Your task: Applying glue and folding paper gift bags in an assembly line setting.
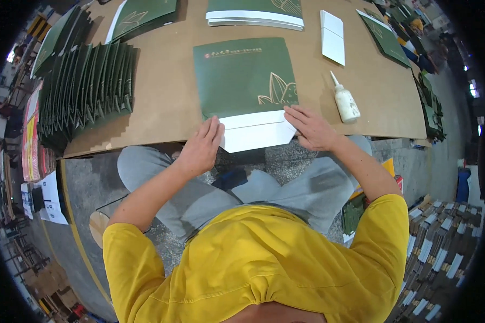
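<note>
A green paper bag [245, 75] with a gold leaf print lies flat on the table in front of me. Its white folded bottom flap [258, 132] points toward me and hangs over the table's near edge. My left hand [200, 144] grips the flap's left corner, fingers close together. At the right corner, my right hand [313, 129] holds the bag where green meets white, its thumb hidden. A white squeeze bottle [346, 101] with a thin nozzle lies to the right of the bag. Beyond it is a folded white card [332, 37].
Many folded green bags [86, 86] stand packed in a row at the left. More flat green bags [255, 11] are stacked at the far edge, and others [385, 40] lie far right. The brown tabletop [164, 81] ends just before my knees. Bundled stacks [442, 247] cover the floor at right.
</note>
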The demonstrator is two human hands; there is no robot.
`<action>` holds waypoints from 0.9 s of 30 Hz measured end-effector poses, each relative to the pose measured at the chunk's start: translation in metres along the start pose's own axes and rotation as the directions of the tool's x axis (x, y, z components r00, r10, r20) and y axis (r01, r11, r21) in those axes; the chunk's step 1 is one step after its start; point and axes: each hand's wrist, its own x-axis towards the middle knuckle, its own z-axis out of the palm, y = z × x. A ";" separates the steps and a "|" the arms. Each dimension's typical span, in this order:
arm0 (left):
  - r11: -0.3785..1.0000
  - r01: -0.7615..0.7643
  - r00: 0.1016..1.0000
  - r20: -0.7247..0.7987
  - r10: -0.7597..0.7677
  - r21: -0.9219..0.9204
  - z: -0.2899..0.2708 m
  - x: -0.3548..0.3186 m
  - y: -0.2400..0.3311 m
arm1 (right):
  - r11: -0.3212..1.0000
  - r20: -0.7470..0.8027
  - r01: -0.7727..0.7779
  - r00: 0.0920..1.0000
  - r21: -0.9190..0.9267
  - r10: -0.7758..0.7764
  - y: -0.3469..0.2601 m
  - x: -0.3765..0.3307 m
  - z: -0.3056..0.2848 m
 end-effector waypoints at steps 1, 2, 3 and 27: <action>0.998 -0.011 0.998 -0.063 0.015 0.063 0.001 -0.001 0.001 | 0.997 0.011 -0.044 0.999 0.065 0.043 -0.003 -0.003 0.002; 0.992 -0.017 0.992 -0.124 0.033 0.127 0.002 -0.002 0.001 | 0.988 0.024 -0.087 0.996 0.130 0.085 -0.006 -0.006 0.006; 0.992 -0.020 0.991 -0.125 0.036 0.126 0.008 -0.002 -0.001 | 0.988 0.025 -0.091 0.996 0.128 0.088 -0.007 -0.008 0.011; 0.973 0.202 0.909 -0.349 -0.228 -0.111 0.018 0.088 0.014 | 0.864 -0.290 -0.501 0.833 -0.038 0.471 -0.038 0.111 0.078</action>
